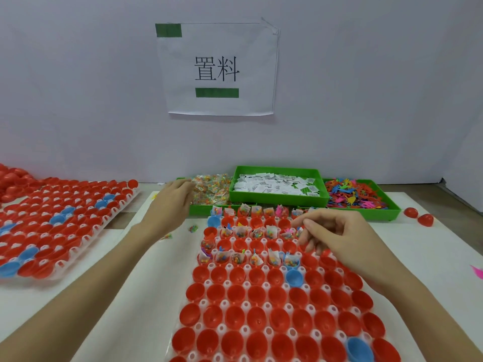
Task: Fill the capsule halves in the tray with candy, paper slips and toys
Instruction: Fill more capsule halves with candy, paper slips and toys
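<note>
Left hand (171,202): fingers reached into the candy packets (210,190), grip hidden, I couldn't tell. Right hand (337,237): loosely curled, seemingly empty, above the tray (264,305). I judged one packet per empty capsule halves (236,292) row best.

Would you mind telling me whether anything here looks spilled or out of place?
Yes. A few candy bits lie loose on the white mat left of the tray, two closed red capsules sit on the mat right of the green bins, and a pink toy lies at the right edge.
</note>
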The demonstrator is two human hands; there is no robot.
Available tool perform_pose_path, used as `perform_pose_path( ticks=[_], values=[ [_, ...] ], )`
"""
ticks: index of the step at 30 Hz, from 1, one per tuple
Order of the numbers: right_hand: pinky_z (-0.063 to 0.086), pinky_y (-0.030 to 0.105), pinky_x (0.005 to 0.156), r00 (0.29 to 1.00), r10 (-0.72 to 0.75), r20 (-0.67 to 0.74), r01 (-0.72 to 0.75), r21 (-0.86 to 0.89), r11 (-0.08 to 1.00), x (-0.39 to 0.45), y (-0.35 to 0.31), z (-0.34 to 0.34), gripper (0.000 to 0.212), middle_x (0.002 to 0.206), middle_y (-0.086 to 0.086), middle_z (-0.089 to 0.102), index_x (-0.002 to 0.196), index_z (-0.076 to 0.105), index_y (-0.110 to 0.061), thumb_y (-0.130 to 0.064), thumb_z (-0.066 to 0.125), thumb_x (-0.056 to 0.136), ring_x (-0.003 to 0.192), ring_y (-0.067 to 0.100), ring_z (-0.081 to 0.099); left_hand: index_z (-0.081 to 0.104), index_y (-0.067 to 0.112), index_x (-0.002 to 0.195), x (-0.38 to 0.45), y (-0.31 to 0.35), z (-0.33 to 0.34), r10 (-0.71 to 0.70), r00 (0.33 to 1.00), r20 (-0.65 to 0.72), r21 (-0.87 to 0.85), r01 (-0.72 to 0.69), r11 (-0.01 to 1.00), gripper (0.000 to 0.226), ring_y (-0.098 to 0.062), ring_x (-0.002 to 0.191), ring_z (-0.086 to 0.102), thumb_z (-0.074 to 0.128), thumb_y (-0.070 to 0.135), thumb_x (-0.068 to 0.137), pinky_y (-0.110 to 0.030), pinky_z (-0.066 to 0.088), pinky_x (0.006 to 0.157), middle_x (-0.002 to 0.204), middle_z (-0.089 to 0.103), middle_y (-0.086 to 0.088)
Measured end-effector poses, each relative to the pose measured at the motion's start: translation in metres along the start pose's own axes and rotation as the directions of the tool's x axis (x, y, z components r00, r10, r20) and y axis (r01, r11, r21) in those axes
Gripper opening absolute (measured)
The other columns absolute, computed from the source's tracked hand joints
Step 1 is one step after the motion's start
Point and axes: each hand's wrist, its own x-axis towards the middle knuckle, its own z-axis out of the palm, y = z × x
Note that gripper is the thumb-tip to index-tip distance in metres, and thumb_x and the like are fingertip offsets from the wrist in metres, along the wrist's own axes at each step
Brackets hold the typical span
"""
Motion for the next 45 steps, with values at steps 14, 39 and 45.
perform_pose_path(
  ticks=[14, 39, 45],
  values=[
    [0.054, 0.02, 0.06, 0.999, 0.01, -0.039, -0.009, 0.02, 1.0, 0.001, 0.003, -0.006, 0.026, 0.079, 0.007, 0.076, 0.098, 0.08, -0.019, -0.007, 0.057, 0.103, 0.065, 0.017, 0.07, 0.064, 0.007, 0.13, 0.043, 0.0, -0.002, 0.012, 0.982, 0.188, 0.121, -0.035, 0.992, 0.039, -0.031, 0.106, 0.06, 0.055, -0.008, 0.095, -0.041, 0.051, 0.089, 0.12, 0.066, -0.013],
    [0.058, 0.025, 0.061, 0.993, 0.029, -0.112, -0.03, -0.005, 1.0, 0.005, 0.016, -0.011, 0.027, 0.078, 0.006, 0.076, 0.097, 0.079, -0.019, -0.005, 0.056, 0.103, 0.066, 0.02, 0.072, 0.076, 0.007, 0.108, -0.021, 0.046, -0.016, -0.089, 0.944, -0.319, -0.434, -0.062, 0.899, 0.018, -0.014, 0.082, 0.069, 0.073, 0.002, 0.091, -0.018, 0.057, 0.076, 0.099, 0.067, -0.006],
    [0.058, 0.022, 0.063, 0.975, -0.024, -0.219, -0.005, -0.131, 0.991, 0.011, 0.025, -0.01, 0.026, 0.081, -0.001, 0.077, 0.1, 0.078, -0.02, -0.004, 0.057, 0.102, 0.075, 0.014, 0.073, 0.076, 0.022, 0.112, -0.084, 0.078, -0.018, -0.074, 0.973, -0.218, -0.666, -0.093, 0.74, 0.027, -0.015, 0.092, 0.067, 0.071, 0.005, 0.092, -0.014, 0.056, 0.078, 0.102, 0.06, 0.0]
  ],
)
